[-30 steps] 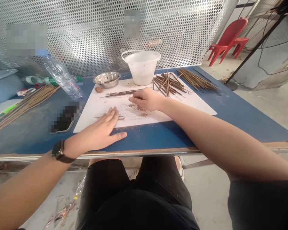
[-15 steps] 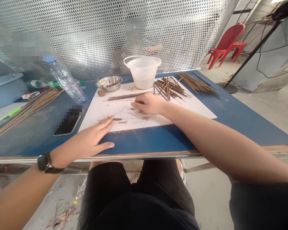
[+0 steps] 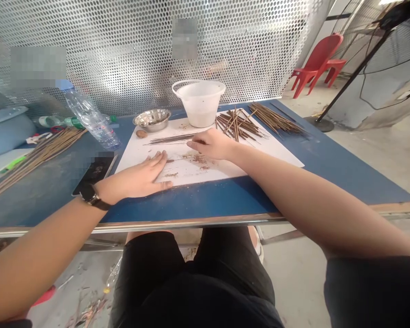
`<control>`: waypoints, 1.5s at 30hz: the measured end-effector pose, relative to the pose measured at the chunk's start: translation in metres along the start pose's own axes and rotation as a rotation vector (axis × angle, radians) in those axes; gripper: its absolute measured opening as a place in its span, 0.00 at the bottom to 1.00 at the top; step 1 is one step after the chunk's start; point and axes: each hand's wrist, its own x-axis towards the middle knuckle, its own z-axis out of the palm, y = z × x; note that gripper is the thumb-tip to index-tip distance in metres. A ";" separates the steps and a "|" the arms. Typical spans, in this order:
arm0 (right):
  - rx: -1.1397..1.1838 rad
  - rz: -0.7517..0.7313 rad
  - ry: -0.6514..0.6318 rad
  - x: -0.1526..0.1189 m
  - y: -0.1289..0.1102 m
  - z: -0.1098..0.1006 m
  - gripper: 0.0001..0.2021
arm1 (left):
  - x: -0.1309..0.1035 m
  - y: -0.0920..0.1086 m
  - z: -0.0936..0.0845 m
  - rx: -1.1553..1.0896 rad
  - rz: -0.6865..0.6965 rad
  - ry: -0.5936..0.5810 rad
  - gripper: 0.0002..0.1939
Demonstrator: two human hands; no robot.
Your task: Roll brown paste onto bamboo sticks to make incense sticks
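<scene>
My left hand (image 3: 146, 172) lies flat on the white board (image 3: 133, 157), fingers stretched out over a thin stick (image 3: 182, 158) with a brown part at its left end. My right hand (image 3: 210, 143) is closed, its fingertips curled down near the board; what it holds, if anything, is hidden. Behind it lies a row of thin dark sticks (image 3: 169, 139). Brown crumbs (image 3: 198, 159) are scattered between my hands. Thicker brown sticks (image 3: 237, 124) are piled to the right of my right hand.
At the back stand a white bucket (image 3: 202, 102) and a metal bowl (image 3: 152, 119), with a brown lump (image 3: 141, 134) beside the bowl. A plastic bottle (image 3: 92, 120) and a phone (image 3: 97, 171) are on the left. Another stick bundle (image 3: 276, 119) lies back right.
My left hand has moved up and to the right, now lying flat over the stick's left end. The stick has moved away from me. My right hand stays closed, nearly in place.
</scene>
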 end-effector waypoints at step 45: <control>0.007 -0.085 0.185 0.007 0.010 0.004 0.25 | -0.044 0.020 0.022 0.028 0.126 0.106 0.57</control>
